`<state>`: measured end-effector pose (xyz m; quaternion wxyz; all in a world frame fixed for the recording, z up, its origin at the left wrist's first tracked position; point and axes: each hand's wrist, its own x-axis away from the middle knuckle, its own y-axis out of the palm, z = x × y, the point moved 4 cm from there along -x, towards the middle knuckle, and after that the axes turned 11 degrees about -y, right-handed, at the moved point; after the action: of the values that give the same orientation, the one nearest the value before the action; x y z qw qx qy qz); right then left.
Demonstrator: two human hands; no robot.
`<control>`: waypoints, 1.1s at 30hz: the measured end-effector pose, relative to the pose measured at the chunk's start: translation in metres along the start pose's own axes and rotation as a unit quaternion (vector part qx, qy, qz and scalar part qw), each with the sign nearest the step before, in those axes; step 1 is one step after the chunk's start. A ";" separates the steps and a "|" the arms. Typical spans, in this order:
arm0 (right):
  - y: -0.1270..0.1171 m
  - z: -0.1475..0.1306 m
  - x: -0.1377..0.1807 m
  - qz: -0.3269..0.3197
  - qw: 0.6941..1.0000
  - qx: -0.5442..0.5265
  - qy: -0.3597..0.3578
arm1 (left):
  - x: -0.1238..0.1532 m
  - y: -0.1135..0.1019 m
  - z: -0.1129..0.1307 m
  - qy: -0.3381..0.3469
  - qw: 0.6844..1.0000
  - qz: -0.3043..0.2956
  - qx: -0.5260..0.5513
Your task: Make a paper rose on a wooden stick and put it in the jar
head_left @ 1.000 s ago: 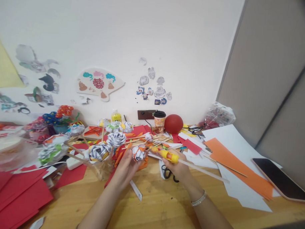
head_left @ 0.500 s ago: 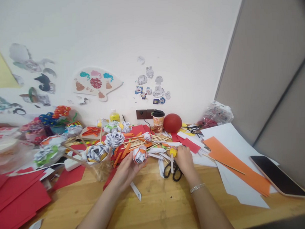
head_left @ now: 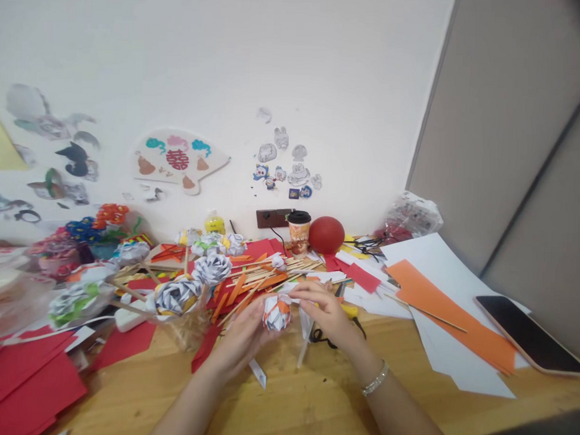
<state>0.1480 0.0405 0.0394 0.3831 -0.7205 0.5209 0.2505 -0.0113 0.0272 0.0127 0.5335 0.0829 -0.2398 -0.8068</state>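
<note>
My left hand (head_left: 243, 333) is closed around a paper rose (head_left: 277, 313) of folded white paper with orange edges, its bloom facing me. My right hand (head_left: 325, 311) reaches over from the right, its bent fingertips beside the rose's upper right edge. A whitish bit shows by those fingertips, but what they pinch is hidden. Below the right hand a thin translucent stick (head_left: 303, 351) points down. A yellow object (head_left: 349, 310) peeks out behind the hand. Black scissors handles (head_left: 318, 336) lie partly covered under it.
Several paper roses (head_left: 177, 294) stand in a container at left. Behind my hands lie wooden sticks (head_left: 254, 276) and orange strips. A lidded cup (head_left: 299, 232) and red balloon (head_left: 326, 235) stand by the wall. Orange paper (head_left: 452, 318) and a phone (head_left: 528, 334) are at right, red sheets (head_left: 27, 386) at left.
My right hand has moved left, from beside the yellow object and scissors to the rose. My left hand has shifted slightly right and nearer with the rose.
</note>
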 end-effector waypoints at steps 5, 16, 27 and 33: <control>0.006 -0.004 0.002 -0.003 0.998 0.039 -0.043 | -0.001 0.003 0.000 0.010 1.000 -0.008 0.012; 0.007 -0.018 0.002 -0.020 0.985 0.134 -0.104 | -0.003 0.002 -0.002 0.006 0.999 -0.041 0.025; 0.024 -0.007 0.008 0.017 0.991 0.112 -0.068 | -0.008 0.005 -0.007 0.044 0.997 -0.022 0.066; 0.031 0.000 0.012 0.074 0.989 0.127 -0.015 | -0.006 0.014 -0.009 0.037 0.995 -0.014 0.097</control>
<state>0.1227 0.0288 0.0211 0.4594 -0.6218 0.5947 0.2205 0.0057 0.0254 0.0104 0.5206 0.1674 -0.2954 -0.7834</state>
